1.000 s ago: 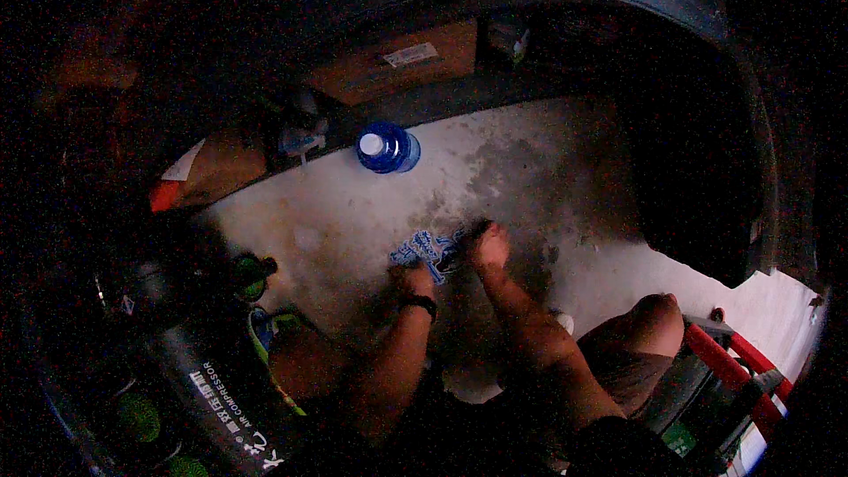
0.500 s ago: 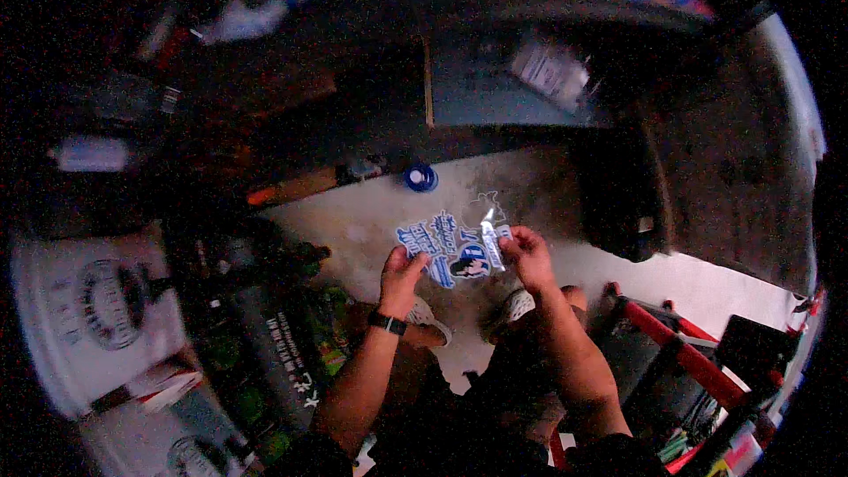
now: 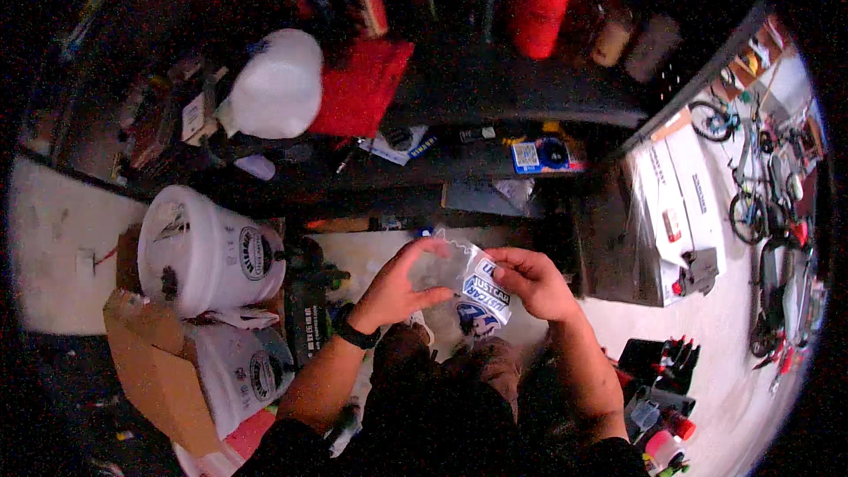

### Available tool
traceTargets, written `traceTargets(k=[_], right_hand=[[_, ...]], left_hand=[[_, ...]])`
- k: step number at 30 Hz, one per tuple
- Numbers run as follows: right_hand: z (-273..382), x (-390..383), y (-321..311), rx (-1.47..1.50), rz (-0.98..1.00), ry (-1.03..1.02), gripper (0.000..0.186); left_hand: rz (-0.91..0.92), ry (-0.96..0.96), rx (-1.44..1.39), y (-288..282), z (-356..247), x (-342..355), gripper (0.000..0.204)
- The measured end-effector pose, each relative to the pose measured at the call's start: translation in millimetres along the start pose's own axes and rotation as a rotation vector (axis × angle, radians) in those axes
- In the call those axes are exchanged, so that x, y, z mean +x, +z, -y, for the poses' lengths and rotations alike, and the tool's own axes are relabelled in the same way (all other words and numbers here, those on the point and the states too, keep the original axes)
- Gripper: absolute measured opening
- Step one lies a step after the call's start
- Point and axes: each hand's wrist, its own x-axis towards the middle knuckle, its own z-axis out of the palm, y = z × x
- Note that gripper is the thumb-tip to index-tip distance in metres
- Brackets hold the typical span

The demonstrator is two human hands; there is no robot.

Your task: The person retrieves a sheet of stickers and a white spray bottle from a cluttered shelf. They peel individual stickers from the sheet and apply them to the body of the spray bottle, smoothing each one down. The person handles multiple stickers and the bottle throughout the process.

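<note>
In front of my body I hold a clear plastic sheet of blue and white lettered stickers (image 3: 488, 291). The thumb and fingers of my right hand (image 3: 541, 284) pinch its right side, and the sheet looks bent there. My left hand (image 3: 395, 285), with a dark watch (image 3: 356, 329) on the wrist, is at the sheet's left. Its thumb and fingers are spread in a C shape around the see-through part. Whether those fingertips touch the plastic I cannot tell. Below the sheet are my legs and the pale floor.
A dark bench (image 3: 530, 102) ahead bears a white jug (image 3: 281, 84), a red sheet (image 3: 364, 88) and a red container (image 3: 541, 16). White buckets (image 3: 190, 252) and an opened cardboard box (image 3: 146, 371) stand left. At right are a large white box (image 3: 676, 199), bicycles (image 3: 749, 212) and a black tray (image 3: 658, 362).
My view has lifted, showing more of the bench. My left hand has loosened from its pinch to spread fingers. The sticker sheet, spread between both hands before, is now bent toward my right hand.
</note>
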Motion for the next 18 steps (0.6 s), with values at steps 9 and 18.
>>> traceTargets(k=[9,18], right_hand=[[83.7,28.3,53.8,-0.082,-0.015,-0.112,0.030],[131.1,52.4,110.2,-1.086,-0.511,-0.844,0.045]], left_hand=[[0.176,-0.166,-0.949,-76.1,-33.8,-4.5,0.038],[-0.065,-0.289,-0.544,-118.8,-58.3,-20.5,0.022]])
